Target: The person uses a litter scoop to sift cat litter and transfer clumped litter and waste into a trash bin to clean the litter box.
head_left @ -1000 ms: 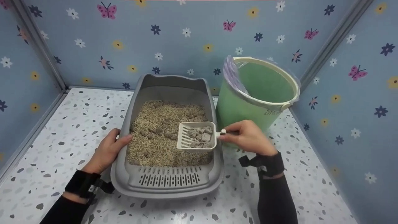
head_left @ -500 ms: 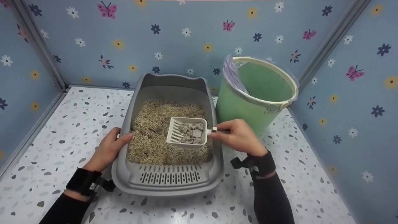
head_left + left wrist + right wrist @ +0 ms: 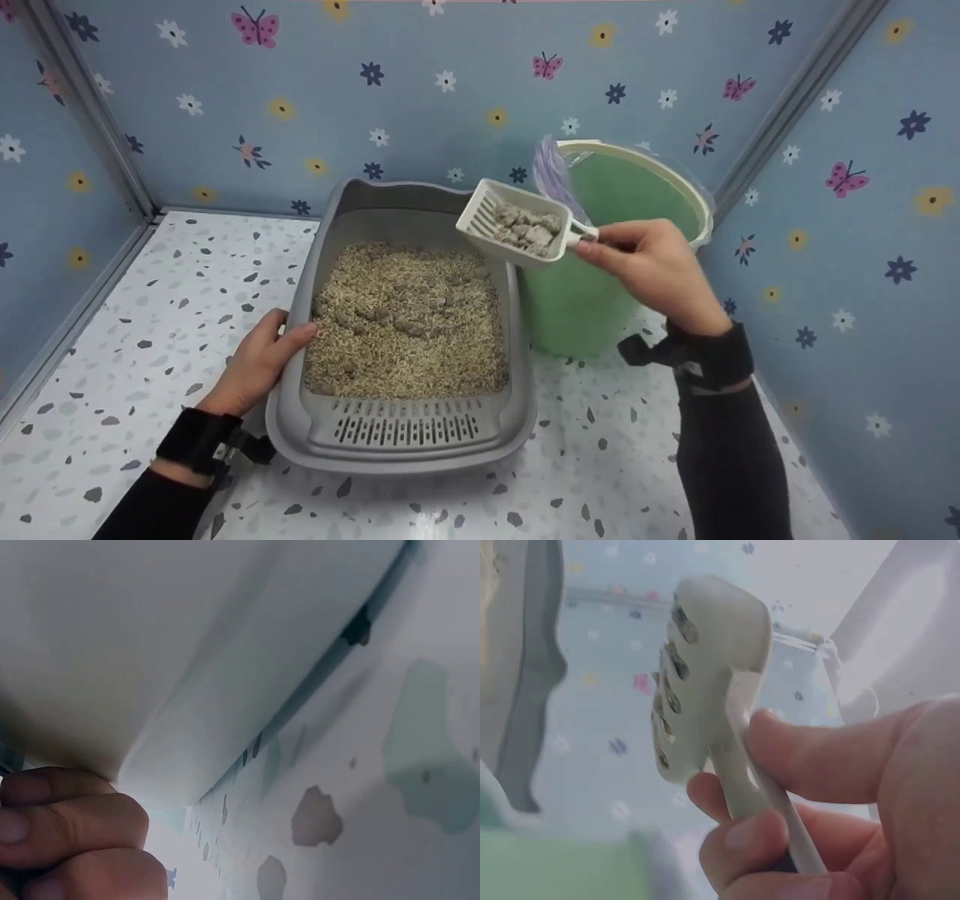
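One grey litter tray [image 3: 405, 442] sits on the speckled floor [image 3: 150, 360], filled with tan litter [image 3: 405, 330] and a few grey clumps. One green bin [image 3: 600, 300] beside it has a clear liner. One white scoop [image 3: 514, 223], held above the tray's far right corner, carries several clumps [image 3: 525, 227]. The right hand [image 3: 656, 270] pinches its handle; the left hand [image 3: 259, 364] grips the tray's rim.

Scoop [image 3: 514, 223] handle hidden inside the right hand [image 3: 652, 270]; green bin [image 3: 600, 300] base masked behind it; left hand [image 3: 255, 364] fingers tucked under the litter tray [image 3: 405, 442] rim
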Motion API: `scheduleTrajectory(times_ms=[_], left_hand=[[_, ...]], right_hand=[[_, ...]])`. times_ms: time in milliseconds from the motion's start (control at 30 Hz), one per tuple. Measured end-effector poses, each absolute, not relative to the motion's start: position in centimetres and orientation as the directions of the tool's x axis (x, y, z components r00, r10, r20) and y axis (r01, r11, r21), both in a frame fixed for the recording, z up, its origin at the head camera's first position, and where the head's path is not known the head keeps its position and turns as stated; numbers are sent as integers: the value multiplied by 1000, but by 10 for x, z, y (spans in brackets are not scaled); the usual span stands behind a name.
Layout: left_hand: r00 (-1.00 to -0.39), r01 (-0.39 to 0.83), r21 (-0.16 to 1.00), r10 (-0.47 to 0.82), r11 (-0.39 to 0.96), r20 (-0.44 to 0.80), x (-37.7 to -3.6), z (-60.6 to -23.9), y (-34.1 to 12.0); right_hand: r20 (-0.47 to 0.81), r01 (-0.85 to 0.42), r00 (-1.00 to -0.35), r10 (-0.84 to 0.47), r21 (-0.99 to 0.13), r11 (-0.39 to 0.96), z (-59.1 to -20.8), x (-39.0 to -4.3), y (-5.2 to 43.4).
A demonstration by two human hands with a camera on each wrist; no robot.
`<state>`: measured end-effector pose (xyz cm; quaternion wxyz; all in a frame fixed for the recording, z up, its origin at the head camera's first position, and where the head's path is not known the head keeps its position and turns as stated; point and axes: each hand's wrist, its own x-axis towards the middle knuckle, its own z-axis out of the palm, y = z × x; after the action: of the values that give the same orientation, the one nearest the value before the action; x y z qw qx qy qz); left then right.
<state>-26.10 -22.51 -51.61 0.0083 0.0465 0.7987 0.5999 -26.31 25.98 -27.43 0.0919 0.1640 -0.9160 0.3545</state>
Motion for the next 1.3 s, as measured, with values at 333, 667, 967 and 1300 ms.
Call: scheduleTrajectory(times_ms=[333, 667, 967, 1300], left_hand=[[-995, 71, 958, 87, 278, 49, -261, -516, -224], [-995, 83, 958, 84, 275, 62, -260, -514, -222], [-996, 54, 963, 85, 263, 33, -260, -513, -224], [-996, 56, 961, 86, 272, 34, -260, -514, -225]], right_hand=[[355, -251, -934, -30, -595, 764, -236, -280, 302], [381, -187, -925, 1, -457, 870, -241, -307, 327], [327, -129, -945, -15, -331, 935, -242, -314, 332], [439, -191, -894, -89, -195, 962, -248, -313, 332]])
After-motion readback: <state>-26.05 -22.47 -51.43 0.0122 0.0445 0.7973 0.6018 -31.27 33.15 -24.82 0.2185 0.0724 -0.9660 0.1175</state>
